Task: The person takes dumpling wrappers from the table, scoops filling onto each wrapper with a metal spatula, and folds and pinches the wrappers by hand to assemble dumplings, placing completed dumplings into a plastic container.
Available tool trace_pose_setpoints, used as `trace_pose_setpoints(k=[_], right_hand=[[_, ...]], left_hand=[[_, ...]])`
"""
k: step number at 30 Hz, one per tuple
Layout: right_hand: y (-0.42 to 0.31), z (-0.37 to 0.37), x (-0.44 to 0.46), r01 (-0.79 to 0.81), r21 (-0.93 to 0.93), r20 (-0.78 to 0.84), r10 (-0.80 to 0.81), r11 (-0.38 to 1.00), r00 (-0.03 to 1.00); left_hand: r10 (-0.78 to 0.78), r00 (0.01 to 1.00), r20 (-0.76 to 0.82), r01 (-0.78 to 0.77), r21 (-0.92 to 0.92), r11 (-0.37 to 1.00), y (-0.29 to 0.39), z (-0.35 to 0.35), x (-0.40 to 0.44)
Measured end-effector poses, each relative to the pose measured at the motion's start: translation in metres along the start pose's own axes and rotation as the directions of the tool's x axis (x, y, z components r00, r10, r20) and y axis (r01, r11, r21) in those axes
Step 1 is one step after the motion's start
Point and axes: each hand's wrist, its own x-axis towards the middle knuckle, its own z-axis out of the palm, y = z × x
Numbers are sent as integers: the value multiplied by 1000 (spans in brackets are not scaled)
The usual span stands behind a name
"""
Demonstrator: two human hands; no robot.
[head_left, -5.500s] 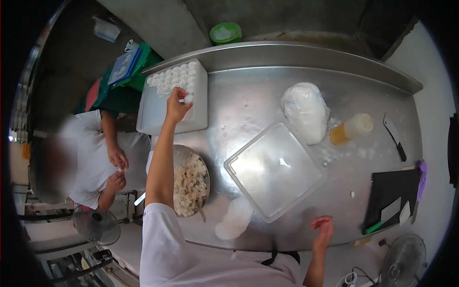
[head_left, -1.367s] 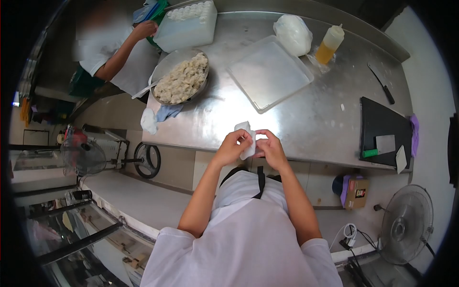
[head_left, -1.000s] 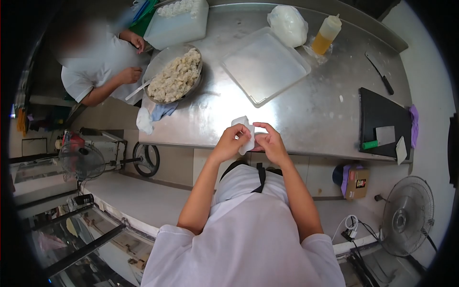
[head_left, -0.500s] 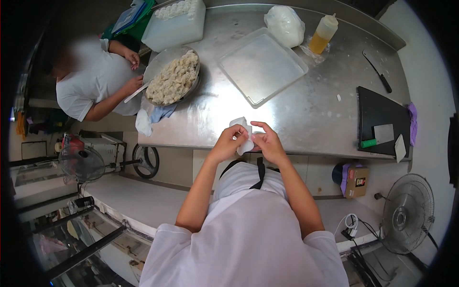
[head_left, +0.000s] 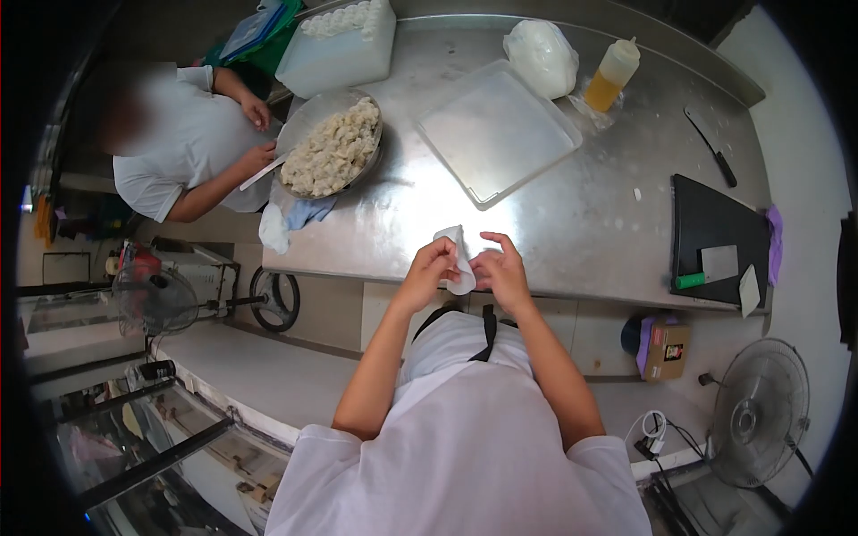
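Note:
My left hand (head_left: 431,272) is closed on a thin, curved white sheet that looks like a dough wrapper (head_left: 461,280); whether it is one sheet or several I cannot tell. It is held upright just over the table's front edge. Close on its right side is my right hand (head_left: 502,279), its fingers apart and the index finger raised, with fingertips at the wrapper's edge. Beyond the hands lies a flat translucent plastic lid or tray (head_left: 500,134). To the left, a large bowl (head_left: 371,163) holds a pale, lumpy mixture.
A co-worker (head_left: 192,143) at the left holds a white utensil (head_left: 259,174) by the bowl. On the steel table (head_left: 393,232) are a plastic box (head_left: 335,61), a white bag (head_left: 541,58), a squeeze bottle (head_left: 612,73), a knife (head_left: 710,147) and a black board (head_left: 715,210) with a green-handled scraper (head_left: 718,263).
My right index finger and thumb have drawn slightly away from the wrapper's edge. The left hand keeps its hold, and more of the wrapper's face shows. The whole view has shifted a little.

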Motion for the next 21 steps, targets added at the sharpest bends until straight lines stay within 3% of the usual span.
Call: trace_pose_setpoints(k=[2, 3, 5, 6, 7, 8, 9, 10, 12, 13, 14, 16, 18, 19, 20, 21], right_hand=[[16, 7, 7, 88, -273, -104, -120, 958, 987], [20, 12, 8, 86, -270, -104, -118, 959, 988], [28, 22, 11, 129, -158, -198, -159, 979, 967], [32, 26, 14, 125, -155, -198, -155, 980, 968], [36, 28, 18, 128, -141, -194, -155, 982, 969], [39, 31, 21, 132, -127, -189, -155, 983, 970], [40, 34, 22, 118, -81, -131, -128, 990, 983], [41, 38, 23, 119, -80, -130, -129, 990, 983], [47, 46, 29, 15, 33, -35, -14, 999, 999], [56, 43, 32, 46, 2, -45, -46, 999, 998], [62, 35, 36, 48, -1, -29, -48, 999, 998], [71, 14, 40, 156, -205, -224, -201, 966, 954], [68, 1, 37, 62, -336, -393, -200, 940, 897], [66, -2, 31, -63, -220, -402, -31, 973, 915], [66, 0, 27, -64, -222, -404, -32, 973, 914], [66, 5, 23, -109, -32, -365, 90, 994, 926]], left_hand=[[-73, 997, 9, 73, -273, 959, -6, -3, 4], [-76, 997, 7, 75, -272, 959, -8, -3, 4], [15, 976, -218, -5, 44, 999, -13, -4, 1], [11, 975, -220, -1, 44, 999, -14, -3, -3], [264, 917, -299, -84, 503, 860, -16, -1, -9], [513, 824, -241, -75, 851, 521, -17, 1, -14], [444, 824, -353, -75, 709, 701, -33, -6, -12], [445, 823, -353, -75, 710, 700, -49, -17, -10], [191, 831, -522, -91, 212, 973, -67, -40, -12], [91, 826, -556, -115, -8, 993, -63, -42, -16], [101, 819, -565, -125, -4, 992, -58, -43, -19], [18, 809, -587, -230, -288, 930, -53, -43, -24], [9, 832, -555, -239, -342, 909, -49, -46, -28], [5, 860, -510, -239, -393, 888, -47, -45, -27], [4, 861, -509, -238, -397, 887, -45, -43, -28], [21, 894, -447, -236, -430, 872, -31, -35, -32]])
